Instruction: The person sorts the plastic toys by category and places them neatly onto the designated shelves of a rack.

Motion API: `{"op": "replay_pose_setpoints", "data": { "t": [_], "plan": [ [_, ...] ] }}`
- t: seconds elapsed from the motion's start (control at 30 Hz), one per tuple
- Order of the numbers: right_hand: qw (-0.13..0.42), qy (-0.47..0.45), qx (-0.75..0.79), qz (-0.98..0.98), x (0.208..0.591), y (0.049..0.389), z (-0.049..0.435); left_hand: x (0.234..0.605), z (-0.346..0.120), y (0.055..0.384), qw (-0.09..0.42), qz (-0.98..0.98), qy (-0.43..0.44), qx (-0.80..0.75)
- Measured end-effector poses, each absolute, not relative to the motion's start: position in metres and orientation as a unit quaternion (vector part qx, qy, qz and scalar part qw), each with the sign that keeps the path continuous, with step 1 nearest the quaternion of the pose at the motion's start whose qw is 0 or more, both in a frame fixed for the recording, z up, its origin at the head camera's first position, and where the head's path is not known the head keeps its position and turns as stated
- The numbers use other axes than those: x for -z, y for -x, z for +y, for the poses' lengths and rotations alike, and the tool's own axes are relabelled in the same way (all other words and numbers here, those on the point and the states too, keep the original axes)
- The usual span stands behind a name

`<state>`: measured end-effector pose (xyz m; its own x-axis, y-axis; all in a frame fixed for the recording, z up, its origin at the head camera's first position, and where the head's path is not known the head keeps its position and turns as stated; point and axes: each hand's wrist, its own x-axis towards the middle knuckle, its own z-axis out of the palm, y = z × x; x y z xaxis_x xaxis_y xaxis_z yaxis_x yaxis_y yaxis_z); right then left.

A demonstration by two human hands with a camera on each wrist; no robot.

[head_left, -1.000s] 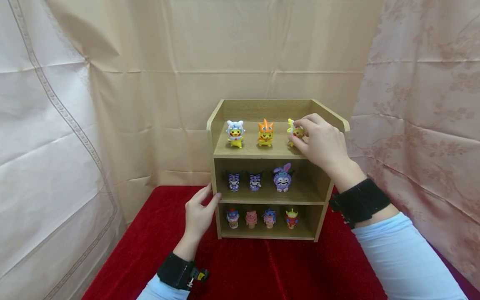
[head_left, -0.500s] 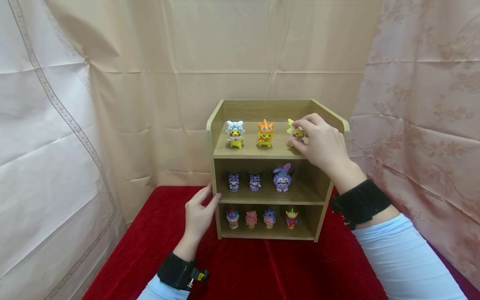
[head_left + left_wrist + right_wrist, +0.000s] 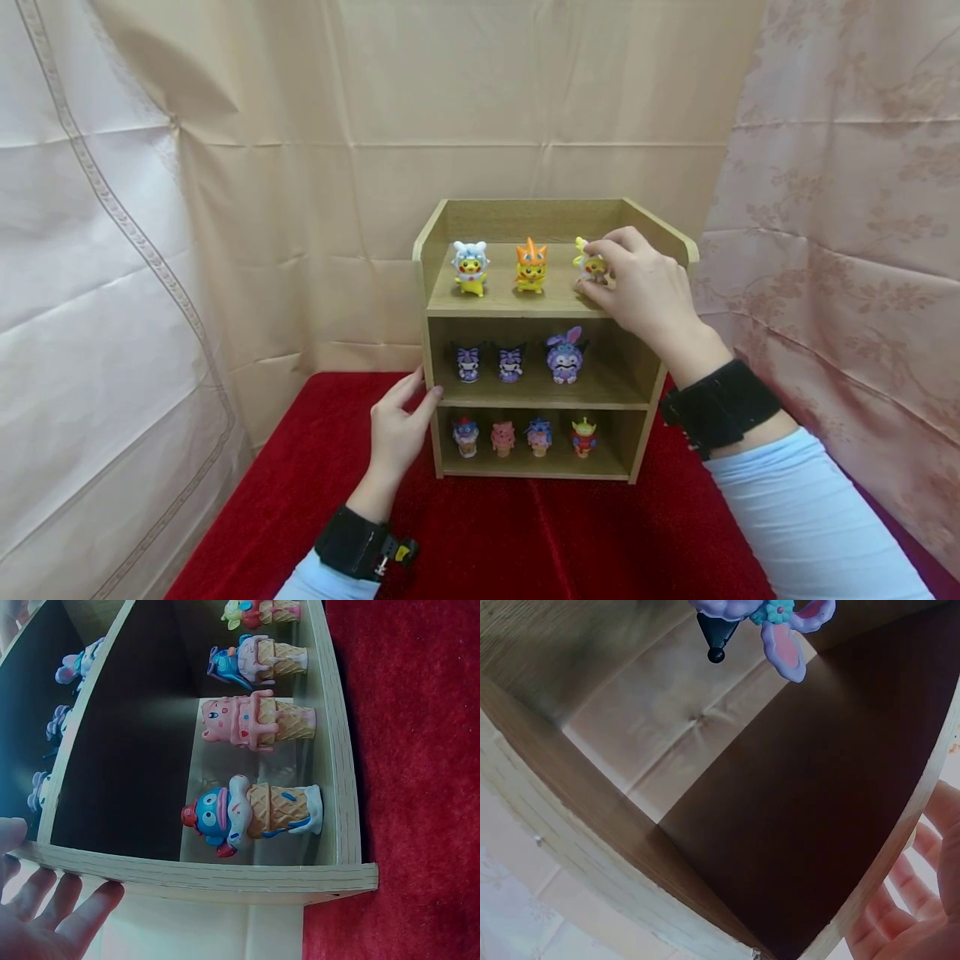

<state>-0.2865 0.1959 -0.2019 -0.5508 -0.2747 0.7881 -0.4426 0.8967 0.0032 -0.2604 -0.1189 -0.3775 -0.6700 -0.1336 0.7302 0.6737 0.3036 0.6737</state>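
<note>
On the top tier of a wooden display shelf [image 3: 540, 403], my right hand [image 3: 647, 279] pinches a small yellow figurine [image 3: 595, 265] with a white hood between thumb and fingers. That hand partly covers the figurine. To its left stand a yellow figurine in an orange hood [image 3: 531, 268] and another in a pale blue-white hood [image 3: 471, 268]. My left hand [image 3: 397, 427] holds the shelf's left side panel, thumb at the front edge and fingers along the outer face. The left wrist view shows these fingers [image 3: 90, 911] against the panel.
Purple figurines [image 3: 565, 357] stand on the middle tier. Several ice-cream-cone figurines, one a blue-headed figurine [image 3: 251, 814], line the bottom tier. The shelf stands on a red cloth [image 3: 525, 533]; a beige curtain [image 3: 375, 167] hangs behind.
The figurine between my right thumb and fingers has turned slightly, its face more to the front. My left hand and the shelf stay put.
</note>
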Motion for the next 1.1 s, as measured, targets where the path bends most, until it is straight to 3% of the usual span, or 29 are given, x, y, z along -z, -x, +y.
{"op": "replay_pose_setpoints", "data": {
  "t": [0.37, 0.63, 0.93, 1.1],
  "plan": [
    [0.449, -0.200, -0.106, -0.864, 0.201, 0.282, 0.199, 0.375, -0.119, 0.260, 0.354, -0.723, 0.185, 0.563],
    [0.521, -0.236, -0.135, -0.809, 0.201, 0.265, 0.205, 0.368, -0.125, 0.257, 0.347, -0.716, 0.191, 0.575],
    [0.609, -0.275, -0.202, -0.716, 0.215, 0.241, 0.219, 0.353, -0.130, 0.250, 0.422, -0.714, 0.216, 0.514],
    [0.650, -0.261, -0.256, -0.667, 0.227, 0.227, 0.223, 0.361, -0.142, 0.264, 0.469, -0.719, 0.237, 0.455]
  ]
}}
